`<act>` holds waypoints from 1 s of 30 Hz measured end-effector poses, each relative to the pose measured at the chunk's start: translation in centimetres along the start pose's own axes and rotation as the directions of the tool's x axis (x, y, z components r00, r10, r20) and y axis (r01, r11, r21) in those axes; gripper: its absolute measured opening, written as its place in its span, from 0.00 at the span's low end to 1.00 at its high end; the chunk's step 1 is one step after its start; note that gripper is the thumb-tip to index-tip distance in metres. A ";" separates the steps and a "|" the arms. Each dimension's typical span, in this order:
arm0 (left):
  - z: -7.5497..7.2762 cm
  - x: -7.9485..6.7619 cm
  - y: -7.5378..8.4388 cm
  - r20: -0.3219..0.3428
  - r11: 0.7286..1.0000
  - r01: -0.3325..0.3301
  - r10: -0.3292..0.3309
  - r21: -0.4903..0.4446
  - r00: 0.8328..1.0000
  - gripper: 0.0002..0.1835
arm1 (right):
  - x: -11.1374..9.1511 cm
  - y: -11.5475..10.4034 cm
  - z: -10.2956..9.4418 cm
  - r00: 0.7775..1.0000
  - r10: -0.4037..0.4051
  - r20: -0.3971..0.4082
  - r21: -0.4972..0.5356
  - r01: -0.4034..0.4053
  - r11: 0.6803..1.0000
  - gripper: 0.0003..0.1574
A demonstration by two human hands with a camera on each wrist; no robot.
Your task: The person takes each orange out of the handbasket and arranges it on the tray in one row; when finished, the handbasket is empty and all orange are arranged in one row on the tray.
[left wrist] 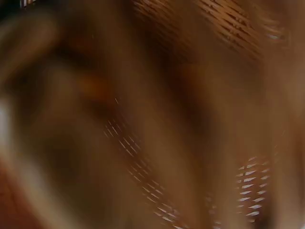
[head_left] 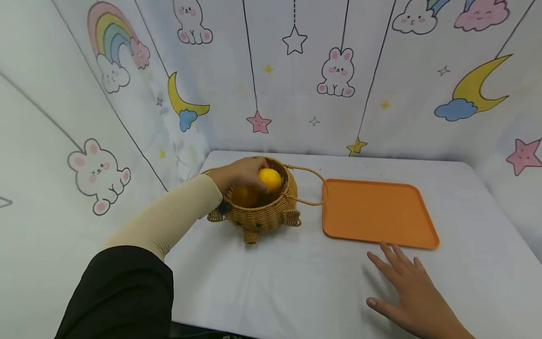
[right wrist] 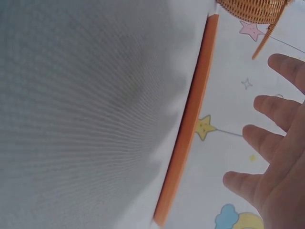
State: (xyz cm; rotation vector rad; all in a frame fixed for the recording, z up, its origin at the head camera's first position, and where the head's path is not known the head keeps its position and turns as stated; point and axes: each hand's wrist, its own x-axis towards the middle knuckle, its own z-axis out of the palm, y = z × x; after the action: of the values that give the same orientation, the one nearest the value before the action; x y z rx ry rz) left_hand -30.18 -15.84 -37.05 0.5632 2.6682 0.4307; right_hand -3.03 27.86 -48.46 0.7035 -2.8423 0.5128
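My left hand [head_left: 243, 173] reaches down into a round wicker basket [head_left: 258, 217] with animal-like feet and a snout. Its thumb and fingers lie against a bright yellow-orange round fruit [head_left: 270, 180]; whether they grip it is hidden. A darker orange fruit [head_left: 244, 196] sits in shadow under the hand. In the left wrist view, blurred fingers [left wrist: 157, 119] cross in front of the woven wall [left wrist: 233, 24]. My right hand [head_left: 408, 292] hovers with spread fingers at the near edge of an orange tray [head_left: 377, 212], holding nothing. The right wrist view shows its fingertips [right wrist: 267, 138] apart from the tray's rim [right wrist: 188, 124].
A looped basket handle [head_left: 315, 203] reaches to the tray's left edge. Both stand on a table with a white cloth [head_left: 271, 282]. Behind and to the sides hangs a white curtain [head_left: 292, 94] printed with rabbits, stars and moons.
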 end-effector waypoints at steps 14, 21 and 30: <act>-1.7 1.7 4.1 0.231 0.976 0.050 -0.100 0.212 0.968 0.44 | -0.8 0.3 0.1 1.000 -0.019 -0.014 -0.021 0.019 1.000 0.58; -1.0 3.1 3.6 0.276 0.976 0.074 -0.130 0.207 0.952 0.44 | -1.1 0.6 0.1 1.000 -0.008 -0.007 -0.026 0.007 1.000 0.57; 1.3 4.3 3.8 0.319 0.969 0.051 -0.130 0.243 0.939 0.50 | -1.3 0.7 0.4 0.999 0.037 0.023 0.004 -0.037 0.999 0.54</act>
State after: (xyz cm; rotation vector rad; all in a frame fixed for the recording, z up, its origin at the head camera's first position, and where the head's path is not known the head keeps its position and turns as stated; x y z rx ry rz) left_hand -32.08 -10.31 -38.05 0.5225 2.4149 -0.0079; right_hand -2.27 28.86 -49.30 0.6631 -2.8817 0.5201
